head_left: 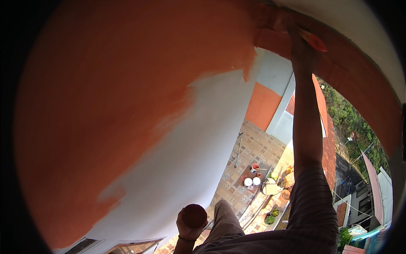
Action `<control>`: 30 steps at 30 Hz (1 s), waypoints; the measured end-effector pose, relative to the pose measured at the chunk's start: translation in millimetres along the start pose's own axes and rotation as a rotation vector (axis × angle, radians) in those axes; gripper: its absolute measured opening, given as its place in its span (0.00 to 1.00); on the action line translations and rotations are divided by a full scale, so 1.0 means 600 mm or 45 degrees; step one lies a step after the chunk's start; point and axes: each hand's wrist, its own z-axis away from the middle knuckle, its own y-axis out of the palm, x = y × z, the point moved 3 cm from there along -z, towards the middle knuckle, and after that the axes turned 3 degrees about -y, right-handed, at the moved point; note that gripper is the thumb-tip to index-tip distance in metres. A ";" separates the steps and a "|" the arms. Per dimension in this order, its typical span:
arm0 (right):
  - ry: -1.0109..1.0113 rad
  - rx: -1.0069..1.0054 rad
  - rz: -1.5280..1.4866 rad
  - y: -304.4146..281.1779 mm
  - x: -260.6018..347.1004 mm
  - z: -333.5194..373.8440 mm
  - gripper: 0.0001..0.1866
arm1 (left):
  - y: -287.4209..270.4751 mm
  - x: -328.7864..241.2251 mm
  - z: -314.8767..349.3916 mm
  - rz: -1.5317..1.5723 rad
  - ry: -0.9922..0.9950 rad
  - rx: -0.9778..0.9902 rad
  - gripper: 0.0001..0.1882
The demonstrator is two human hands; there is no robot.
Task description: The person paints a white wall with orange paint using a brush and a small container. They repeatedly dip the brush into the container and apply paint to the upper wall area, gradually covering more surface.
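My left hand (190,229) is wrapped round a small round paint pot (194,215), low at the bottom centre; its inside looks dark reddish. My right arm reaches high overhead, and my right hand (301,47) is closed on a paintbrush (313,40) against the underside of an orange-painted arch (359,72). Shadow hides the fingers and the bristles in part. Left of me rises a large wall (114,80), orange over its upper part and white below, with a ragged, brushed border between the two colours.
Far below, a tiled floor (228,182) holds white paint buckets (252,182), an orange paint bucket (255,167) with a stick-like tool, and potted plants (270,219). A ledge runs beside them. Trees (347,110) and neighbouring roofs show beyond, at right.
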 end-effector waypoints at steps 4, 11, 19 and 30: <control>-0.006 -0.072 0.012 0.020 0.014 -0.001 0.16 | -0.014 -0.002 -0.005 0.409 -0.224 0.075 0.24; -0.146 -0.031 -0.083 0.043 0.003 -0.016 0.11 | -0.021 0.000 -0.017 0.365 -0.196 0.117 0.25; -0.072 0.089 -0.243 0.020 0.001 -0.029 0.09 | -0.024 0.003 -0.021 0.469 -0.223 0.127 0.26; -0.142 -0.082 -0.012 0.028 -0.033 -0.031 0.12 | -0.033 -0.001 -0.019 0.380 -0.145 0.022 0.26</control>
